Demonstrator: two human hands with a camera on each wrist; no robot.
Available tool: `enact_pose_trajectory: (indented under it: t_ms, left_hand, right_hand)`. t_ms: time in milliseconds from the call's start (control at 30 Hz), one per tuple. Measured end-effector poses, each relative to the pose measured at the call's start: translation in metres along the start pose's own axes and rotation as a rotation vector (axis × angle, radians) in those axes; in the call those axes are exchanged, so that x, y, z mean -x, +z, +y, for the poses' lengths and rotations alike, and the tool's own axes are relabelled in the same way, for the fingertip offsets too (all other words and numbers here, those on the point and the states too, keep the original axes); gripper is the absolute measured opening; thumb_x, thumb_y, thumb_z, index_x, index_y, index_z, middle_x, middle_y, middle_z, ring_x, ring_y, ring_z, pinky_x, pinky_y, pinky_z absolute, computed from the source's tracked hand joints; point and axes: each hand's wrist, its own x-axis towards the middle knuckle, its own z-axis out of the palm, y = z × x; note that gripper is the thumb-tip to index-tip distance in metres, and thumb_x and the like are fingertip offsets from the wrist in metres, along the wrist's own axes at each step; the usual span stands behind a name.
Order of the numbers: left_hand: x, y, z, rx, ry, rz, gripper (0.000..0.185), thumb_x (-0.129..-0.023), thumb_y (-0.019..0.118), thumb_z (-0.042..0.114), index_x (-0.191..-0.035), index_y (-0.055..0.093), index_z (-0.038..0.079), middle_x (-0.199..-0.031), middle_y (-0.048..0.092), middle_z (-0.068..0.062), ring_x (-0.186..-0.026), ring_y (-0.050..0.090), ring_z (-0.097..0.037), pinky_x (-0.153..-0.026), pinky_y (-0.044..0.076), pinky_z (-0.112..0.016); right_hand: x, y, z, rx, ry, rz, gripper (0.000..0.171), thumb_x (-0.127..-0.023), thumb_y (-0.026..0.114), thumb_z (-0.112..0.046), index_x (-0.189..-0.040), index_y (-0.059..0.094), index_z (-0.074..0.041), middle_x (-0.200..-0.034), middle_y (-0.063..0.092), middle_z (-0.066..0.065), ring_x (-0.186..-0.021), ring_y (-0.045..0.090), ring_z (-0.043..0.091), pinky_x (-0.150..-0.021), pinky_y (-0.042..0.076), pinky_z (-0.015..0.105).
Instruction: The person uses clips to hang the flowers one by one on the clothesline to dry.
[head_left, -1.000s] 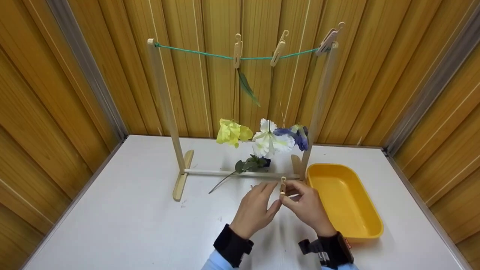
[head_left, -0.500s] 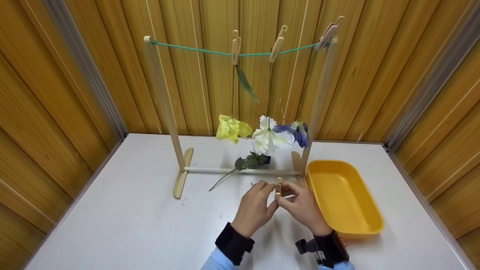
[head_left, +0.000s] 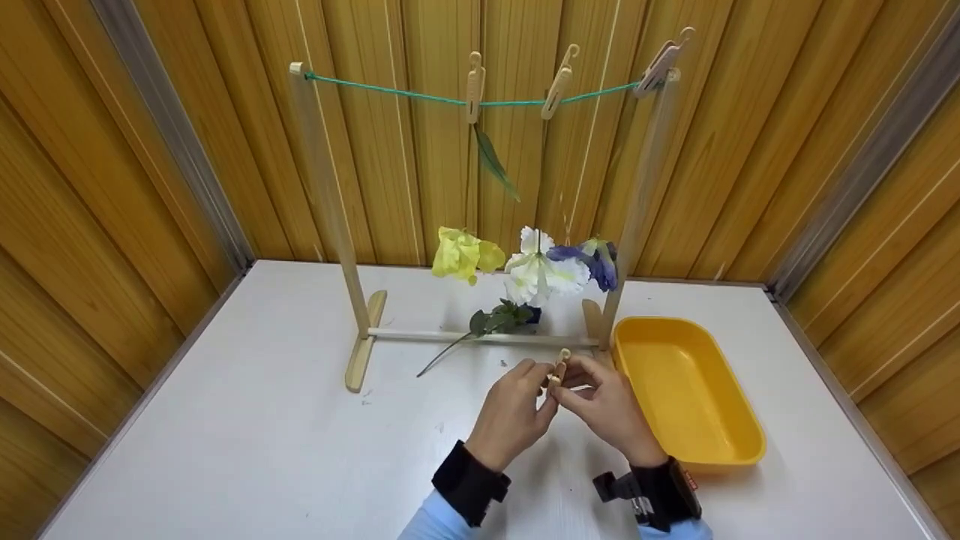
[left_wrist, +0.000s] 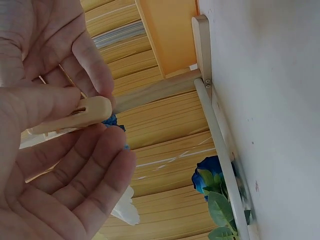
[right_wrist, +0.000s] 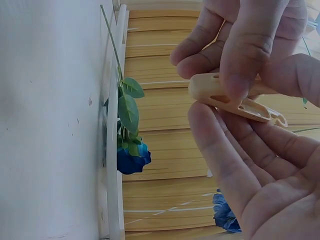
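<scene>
Both hands meet over the table in front of the rack, around a beige clothespin point(head_left: 560, 367) with a hooked end. My left hand point(head_left: 510, 416) pinches it between thumb and fingers, as the left wrist view shows at the blunt end of the clothespin point(left_wrist: 82, 116). From the other side, my right hand point(head_left: 609, 411) grips the same clothespin with thumb and fingertips. In the right wrist view, fingers of both hands surround the clothespin point(right_wrist: 215, 91) and cover part of it. Behind the hands, a blue rose point(head_left: 504, 319) with green leaves lies across the rack's bottom bar.
The wooden rack point(head_left: 349, 277) carries a green cord point(head_left: 390, 90) with several clothespins. Hanging below are a yellow flower point(head_left: 461, 253), a white flower point(head_left: 536, 274) and a purple flower point(head_left: 600, 266). A yellow bin point(head_left: 686, 390) stands at the right, beside my right hand.
The clothespin has gone from upright to tilted in the hands, its hook leaning right. Both hands have shifted slightly, the right one a little to the left. The hanging flowers look the same.
</scene>
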Motion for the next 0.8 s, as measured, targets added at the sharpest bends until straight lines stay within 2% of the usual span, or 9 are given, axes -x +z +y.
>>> enact_pose_trajectory:
  t_ms: [267,500,800]
  left_hand:
    - [0.0007,0.0027,0.0002,-0.011,0.003,-0.008,0.02,-0.087,0.077,0.009,-0.106,0.071,0.009,-0.092,0.068,-0.001,-0.077,0.062,-0.009,-0.067,0.05,-0.018]
    - [0.0005,0.0036,-0.0014,-0.001,0.01,-0.012,0.02,-0.09,0.08,0.016,-0.107,0.071,0.01,-0.091,0.07,0.0,-0.078,0.065,-0.01,-0.068,0.051,-0.016]
    - [0.0017,0.0037,-0.0093,-0.019,-0.045,-0.021,0.027,-0.09,0.08,0.018,-0.112,0.072,0.005,-0.098,0.069,-0.006,-0.088,0.068,-0.017,-0.073,0.056,-0.028]
  right_hand:
    - [0.0008,0.0001,-0.0001,0.032,-0.038,0.024,0.024,-0.085,0.083,-0.004,-0.106,0.072,-0.004,-0.093,0.073,0.007,-0.085,0.072,0.02,-0.073,0.061,0.028]
    - [0.001,-0.0014,0.001,0.09,-0.108,0.038,0.022,-0.085,0.084,-0.005,-0.104,0.074,-0.006,-0.091,0.074,0.004,-0.082,0.072,0.021,-0.072,0.061,0.029]
    - [0.0009,-0.0081,0.0047,0.14,-0.105,0.022,0.026,-0.084,0.084,-0.002,-0.108,0.073,-0.005,-0.092,0.07,0.001,-0.084,0.072,0.023,-0.074,0.062,0.031]
